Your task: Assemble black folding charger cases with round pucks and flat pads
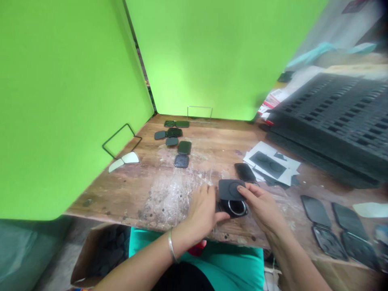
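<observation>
My right hand (262, 206) pinches a thin dark grey rounded-square pad (226, 190) with a circle marked on it, thumb on top. The pad is tilted over a black case (224, 211) that has a silver ring (237, 208) in it. My left hand (203, 208) steadies this case from the left, its thumb on the near edge; part of the grip is hidden. Just behind the pad lies another black rounded-square piece (245, 172). Farther right, a dark grey sheet with cut circles (268, 164) lies on white papers (292, 163).
Several dark folding cases (184, 147) lie at the back middle of the wooden table (121, 202). More opened cases (317, 210) lie at the right. A black slotted crate (330, 117) stands back right. Green panels (75, 101) border the table. A cardboard box (87, 252) sits below left.
</observation>
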`<state>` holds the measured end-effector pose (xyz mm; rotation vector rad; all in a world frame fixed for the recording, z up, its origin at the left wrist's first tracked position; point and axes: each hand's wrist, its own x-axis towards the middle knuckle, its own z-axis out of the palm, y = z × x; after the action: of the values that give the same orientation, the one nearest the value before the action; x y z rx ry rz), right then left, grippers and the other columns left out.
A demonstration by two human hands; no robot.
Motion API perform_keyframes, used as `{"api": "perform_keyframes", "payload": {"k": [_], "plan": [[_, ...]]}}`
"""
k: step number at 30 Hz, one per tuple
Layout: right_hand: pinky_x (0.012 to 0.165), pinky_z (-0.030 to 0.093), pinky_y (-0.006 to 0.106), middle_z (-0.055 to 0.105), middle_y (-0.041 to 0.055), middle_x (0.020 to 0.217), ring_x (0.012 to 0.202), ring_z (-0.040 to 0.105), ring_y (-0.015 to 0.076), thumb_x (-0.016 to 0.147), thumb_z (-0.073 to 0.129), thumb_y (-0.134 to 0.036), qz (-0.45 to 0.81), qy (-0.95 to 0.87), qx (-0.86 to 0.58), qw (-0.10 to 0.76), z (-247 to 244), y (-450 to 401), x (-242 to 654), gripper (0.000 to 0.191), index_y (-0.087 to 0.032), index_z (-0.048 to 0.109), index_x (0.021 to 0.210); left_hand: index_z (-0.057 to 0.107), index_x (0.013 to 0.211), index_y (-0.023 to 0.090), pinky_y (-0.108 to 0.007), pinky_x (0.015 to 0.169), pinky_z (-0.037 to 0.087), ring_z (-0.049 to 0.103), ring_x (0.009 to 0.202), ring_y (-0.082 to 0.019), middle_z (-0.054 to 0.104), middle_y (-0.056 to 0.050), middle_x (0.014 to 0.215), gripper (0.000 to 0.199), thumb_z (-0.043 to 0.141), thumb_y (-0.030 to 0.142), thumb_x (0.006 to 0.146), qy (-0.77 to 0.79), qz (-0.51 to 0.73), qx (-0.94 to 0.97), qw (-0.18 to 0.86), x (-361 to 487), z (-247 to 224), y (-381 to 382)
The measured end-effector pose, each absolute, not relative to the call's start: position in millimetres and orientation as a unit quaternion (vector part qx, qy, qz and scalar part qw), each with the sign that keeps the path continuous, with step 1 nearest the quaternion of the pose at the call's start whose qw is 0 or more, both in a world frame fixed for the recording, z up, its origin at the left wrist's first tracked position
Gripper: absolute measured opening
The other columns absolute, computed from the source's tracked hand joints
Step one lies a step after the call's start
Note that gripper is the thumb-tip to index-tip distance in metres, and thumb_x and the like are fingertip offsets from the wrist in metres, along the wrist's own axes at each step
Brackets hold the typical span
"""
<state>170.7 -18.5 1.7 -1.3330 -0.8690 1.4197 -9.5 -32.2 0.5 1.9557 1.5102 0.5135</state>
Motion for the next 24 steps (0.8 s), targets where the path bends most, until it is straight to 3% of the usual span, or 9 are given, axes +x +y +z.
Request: {"api": "perform_keyframes", "payload": {"k": [4, 7, 10, 13, 17, 24], "plan": [[0.069, 0.050, 0.029, 0.069, 0.0042, 0.072, 0.070, 0.060, 0.0186, 0.055, 0.088, -0.050, 0.579, -0.341, -0.549, 0.498, 9.2, -22.2, 168.1, 0.039, -0.019, 0.069, 0.068, 0.062, 0.092, 0.016, -0.046, 0.092, 0.044, 0.054, 0.103, -0.033, 0.058, -0.012, 0.106, 0.034, 0.082, 0.019, 0.065, 0.564, 0.184, 0.715, 0.371, -11.6, 2.3, -33.0], [0.072, 0.050, 0.031, 0.070, 0.0054, 0.076, 0.074, 0.061, 0.0198, 0.056, 0.088, -0.049, 0.573, -0.353, -0.550, 0.495, 11.1, -25.4, 169.5, 0.037, -0.019, 0.071, 0.068, 0.061, 0.089, 0.019, -0.040, 0.088, 0.045, 0.059, 0.091, -0.026, 0.062, -0.004, 0.088, 0.026, 0.074, 0.015, 0.067, 0.555, 0.217, 0.650, 0.471, -30.7, -1.9, -28.9], [0.075, 0.048, 0.028, 0.071, 0.0050, 0.080, 0.079, 0.060, 0.0188, 0.062, 0.086, -0.048, 0.587, -0.374, -0.542, 0.471, 7.7, -29.2, 168.7, 0.033, -0.018, 0.072, 0.069, 0.062, 0.091, 0.017, -0.033, 0.081, 0.048, 0.063, 0.085, -0.021, 0.066, -0.003, 0.085, 0.019, 0.067, 0.018, 0.073, 0.533, 0.222, 0.614, 0.539, -54.9, -1.5, -26.8], [0.076, 0.047, 0.029, 0.070, 0.0045, 0.079, 0.079, 0.060, 0.0190, 0.065, 0.084, -0.048, 0.614, -0.389, -0.535, 0.430, 3.2, -32.8, 161.0, 0.034, -0.017, 0.072, 0.071, 0.064, 0.098, 0.015, -0.030, 0.074, 0.051, 0.067, 0.079, -0.019, 0.069, -0.005, 0.084, 0.025, 0.062, 0.030, 0.078, 0.491, 0.224, 0.538, 0.648, -75.1, 5.1, -30.7], [0.071, 0.047, 0.029, 0.067, 0.0049, 0.074, 0.073, 0.058, 0.0180, 0.061, 0.085, -0.050, 0.648, -0.395, -0.529, 0.380, 3.3, -36.0, 143.5, 0.039, -0.015, 0.069, 0.068, 0.067, 0.107, 0.013, -0.029, 0.071, 0.054, 0.070, 0.075, -0.019, 0.071, -0.007, 0.084, 0.040, 0.069, 0.033, 0.073, 0.432, 0.229, 0.373, 0.789, -88.9, 12.5, -41.9], [0.059, 0.043, 0.025, 0.063, 0.0014, 0.066, 0.060, 0.053, 0.0125, 0.059, 0.085, -0.050, 0.686, -0.391, -0.530, 0.310, 6.2, -42.0, 127.3, 0.042, -0.016, 0.060, 0.063, 0.070, 0.112, 0.013, -0.027, 0.070, 0.055, 0.070, 0.072, -0.017, 0.074, -0.008, 0.085, 0.042, 0.067, 0.023, 0.071, 0.397, 0.230, 0.357, 0.814, -91.7, 12.3, -52.5]]}}
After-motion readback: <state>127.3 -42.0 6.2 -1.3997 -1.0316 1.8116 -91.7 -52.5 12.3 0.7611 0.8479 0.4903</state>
